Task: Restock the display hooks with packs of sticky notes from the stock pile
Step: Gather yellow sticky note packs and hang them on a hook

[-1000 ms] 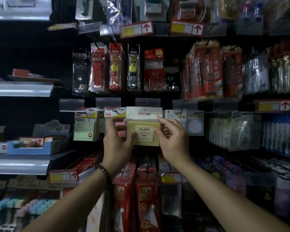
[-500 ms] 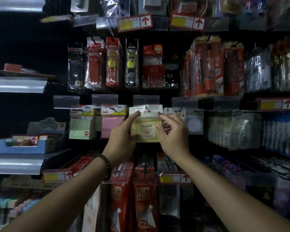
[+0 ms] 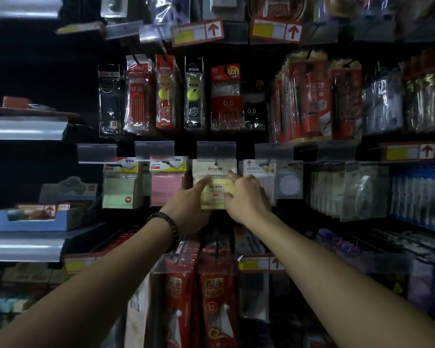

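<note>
A yellow pack of sticky notes (image 3: 217, 171) with a white header hangs on the display hook (image 3: 215, 163) in the middle of the row. My left hand (image 3: 187, 212) holds its lower left corner, the index finger lying across the front. My right hand (image 3: 248, 197) pinches its right edge, index finger on the header and thumb on the label. To the left hang a pink pack (image 3: 166, 189) and a green pack (image 3: 119, 190) on their own hooks. The stock pile is out of sight.
A clear tag holder (image 3: 216, 149) juts out just above the hook. A pack of round white notes (image 3: 289, 183) hangs close on the right. Pen packs (image 3: 226, 101) hang above, red packs (image 3: 214, 297) below. Metal shelves (image 3: 23, 129) stick out at left.
Both hands lifted the yellow pack up and back under the clear tag holder. Its header hole now sits on the hook, and the pack hangs level with the pink one.
</note>
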The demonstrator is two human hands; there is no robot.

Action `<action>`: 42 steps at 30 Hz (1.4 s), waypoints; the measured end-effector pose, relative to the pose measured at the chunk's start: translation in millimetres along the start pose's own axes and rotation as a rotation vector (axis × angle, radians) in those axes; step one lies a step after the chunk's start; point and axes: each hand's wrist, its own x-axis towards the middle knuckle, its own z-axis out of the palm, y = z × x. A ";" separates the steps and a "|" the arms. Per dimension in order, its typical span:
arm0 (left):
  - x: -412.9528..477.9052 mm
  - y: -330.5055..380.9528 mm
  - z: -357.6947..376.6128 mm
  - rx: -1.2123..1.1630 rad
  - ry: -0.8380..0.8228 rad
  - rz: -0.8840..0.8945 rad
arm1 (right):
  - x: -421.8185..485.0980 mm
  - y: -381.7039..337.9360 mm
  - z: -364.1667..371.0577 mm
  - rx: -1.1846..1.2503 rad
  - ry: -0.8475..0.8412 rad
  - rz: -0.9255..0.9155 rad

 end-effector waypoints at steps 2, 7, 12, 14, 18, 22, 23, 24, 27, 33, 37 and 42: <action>-1.2 2.0 -1.3 0.007 -0.019 -0.010 | -1.8 -0.2 -2.6 -0.048 -0.036 0.027; -15.2 4.4 -8.3 0.009 -0.043 -0.027 | -25.0 -1.7 -15.6 -0.208 -0.037 -0.058; -64.2 11.3 -15.5 -0.049 0.111 -0.018 | -64.1 9.2 -32.5 -0.055 0.088 -0.183; -93.9 14.5 -14.7 -0.075 0.176 0.000 | -88.6 19.6 -33.4 0.036 0.146 -0.228; -168.6 17.7 8.0 -0.131 0.216 0.109 | -154.5 50.5 -16.6 0.196 0.224 -0.332; -249.5 10.3 66.8 -0.119 0.076 0.167 | -238.5 86.0 15.6 0.239 0.158 -0.346; -268.4 5.0 86.4 -0.122 0.018 0.163 | -259.3 98.5 26.8 0.239 0.125 -0.344; -287.6 -2.1 107.9 -0.131 -0.054 0.151 | -281.2 112.4 38.4 0.235 0.095 -0.335; -344.4 -21.2 173.4 -0.163 -0.313 0.093 | -342.8 159.9 76.0 0.233 -0.059 -0.259; -419.7 -47.1 287.3 -0.208 -0.633 -0.098 | -445.3 250.0 168.8 0.124 -0.416 -0.004; -446.8 -56.5 354.5 -0.202 -0.790 -0.222 | -517.3 293.4 244.4 -0.031 -0.754 0.171; -461.2 -65.6 414.3 -0.206 -0.908 -0.300 | -562.2 313.8 319.8 -0.235 -1.103 0.260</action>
